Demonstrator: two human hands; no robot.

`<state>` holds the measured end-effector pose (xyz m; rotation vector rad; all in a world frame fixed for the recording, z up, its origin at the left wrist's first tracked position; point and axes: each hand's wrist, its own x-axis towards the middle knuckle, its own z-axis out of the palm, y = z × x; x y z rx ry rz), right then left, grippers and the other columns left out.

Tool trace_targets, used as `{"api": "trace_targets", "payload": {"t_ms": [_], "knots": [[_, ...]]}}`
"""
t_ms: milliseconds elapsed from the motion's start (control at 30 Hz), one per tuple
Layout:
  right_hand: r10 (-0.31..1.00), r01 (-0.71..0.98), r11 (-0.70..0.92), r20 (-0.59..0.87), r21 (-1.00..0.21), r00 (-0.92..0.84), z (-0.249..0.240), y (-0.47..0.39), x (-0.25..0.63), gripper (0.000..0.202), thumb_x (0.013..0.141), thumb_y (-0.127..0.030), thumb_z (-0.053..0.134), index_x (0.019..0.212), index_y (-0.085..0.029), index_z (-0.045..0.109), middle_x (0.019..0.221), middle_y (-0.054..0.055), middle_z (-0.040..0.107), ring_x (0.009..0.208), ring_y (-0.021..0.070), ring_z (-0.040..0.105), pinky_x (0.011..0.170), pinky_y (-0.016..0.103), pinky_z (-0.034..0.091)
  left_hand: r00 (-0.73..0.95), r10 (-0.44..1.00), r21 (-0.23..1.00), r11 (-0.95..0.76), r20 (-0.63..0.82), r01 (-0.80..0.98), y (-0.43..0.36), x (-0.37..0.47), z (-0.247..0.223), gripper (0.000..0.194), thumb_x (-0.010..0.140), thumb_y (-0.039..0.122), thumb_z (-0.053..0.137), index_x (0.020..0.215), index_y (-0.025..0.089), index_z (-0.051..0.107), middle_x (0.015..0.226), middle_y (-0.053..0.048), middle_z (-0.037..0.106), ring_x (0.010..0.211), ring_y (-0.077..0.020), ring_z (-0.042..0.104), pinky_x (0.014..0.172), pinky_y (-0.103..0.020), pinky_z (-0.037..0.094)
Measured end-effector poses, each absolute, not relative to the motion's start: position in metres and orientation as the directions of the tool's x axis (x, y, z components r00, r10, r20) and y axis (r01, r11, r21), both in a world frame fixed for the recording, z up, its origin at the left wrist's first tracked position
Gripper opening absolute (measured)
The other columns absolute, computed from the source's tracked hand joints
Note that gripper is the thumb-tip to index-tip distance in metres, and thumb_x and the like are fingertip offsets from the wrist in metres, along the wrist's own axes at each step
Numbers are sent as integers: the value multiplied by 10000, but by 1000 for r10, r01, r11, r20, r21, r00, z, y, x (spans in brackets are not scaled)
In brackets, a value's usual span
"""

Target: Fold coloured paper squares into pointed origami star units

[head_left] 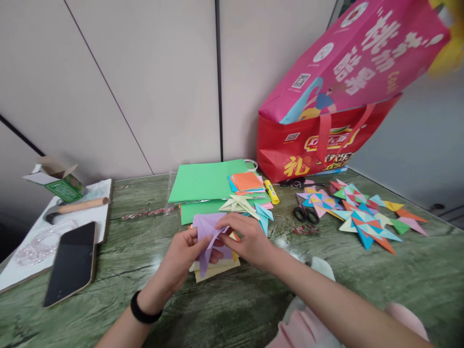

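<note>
— What have the hands got hold of?

— One sheet of purple paper (pixel 207 235), partly folded. The left hand (pixel 182 258) pinches its lower edge, fingers curled shut on it; the right hand (pixel 248 238) presses fingertips closed on its upper right corner. It's held just above a small stack of pale yellow sheets (pixel 216 267) in the middle of the bench (pixel 232 299).

— And the count around it?

— Two pairs of scissors: one black pair (pixel 306 213) just right of the hands, another (pixel 295 183) farther back by the bags. One yellow glue stick (pixel 271 192). One pile of green card (pixel 208 186) with small coloured squares (pixel 247 181) on top. Folded stars: one pale green (pixel 239 203), one blue (pixel 264 215), and a cluster of multicoloured ones (pixel 362 215) to the right; I can't count those apart. One phone (pixel 73 262), face up, on the left, overlapping a white board (pixel 21 270). One little open green box (pixel 56 181). Two bags, a red one (pixel 311 150) and a pink one (pixel 355 58) above it.

— The room?

— The bench is green marbled stone, glossy. Plain beige wall panels (pixel 145 72) behind.
</note>
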<state>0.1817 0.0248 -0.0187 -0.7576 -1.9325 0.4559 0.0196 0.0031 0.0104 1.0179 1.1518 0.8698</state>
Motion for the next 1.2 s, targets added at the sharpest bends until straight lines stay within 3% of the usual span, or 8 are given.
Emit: {"api": "trace_targets", "payload": {"t_ms": [200,467,633,800,1100,1200], "knots": [[724,403,686,621,-606,-299,-23,20,178,197,794,-136,535,980,-200,545,845,42,616,702,146,589,666,272,480,277,916,947,316,-289,-54,3,19,8,187,647,284,719,728,121,676,551,-51,704,476,-147,634,528,-242,511],[598,340,800,704,-495,-383,-20,24,183,250,842,-109,446,1052,-205,539,928,83,610,867,178,585,749,306,495,362,866,902,413,-345,-126,3,15,12,191,699,301,672,653,115,659,505,-50,667,428,-119,595,439,-192,463],[600,356,797,709,-489,-369,-20,24,182,274,815,-99,456,1055,-202,540,892,73,622,818,173,590,718,295,494,330,888,925,369,-320,-96,2,17,13,187,675,305,695,665,122,657,517,-46,675,411,-126,595,438,-209,466],[675,409,727,681,-551,-283,-22,20,180,240,799,-124,479,1019,-201,533,840,48,628,701,147,596,650,262,490,280,923,954,292,-263,-66,0,22,14,231,641,339,718,695,124,653,525,-52,688,455,-161,628,484,-251,495],[660,406,736,709,-542,-249,-18,17,179,251,781,-110,471,1003,-214,528,879,43,633,743,150,603,674,262,491,273,935,969,244,-228,-24,-1,24,11,329,693,448,656,762,127,640,557,-70,706,480,-185,654,475,-260,502],[667,402,729,705,-553,-240,-17,17,179,228,772,-113,481,969,-208,543,845,39,633,725,149,602,664,259,491,272,932,962,264,-237,-66,-2,24,11,447,689,556,599,787,123,646,565,-86,707,538,-218,673,479,-271,502]]}}
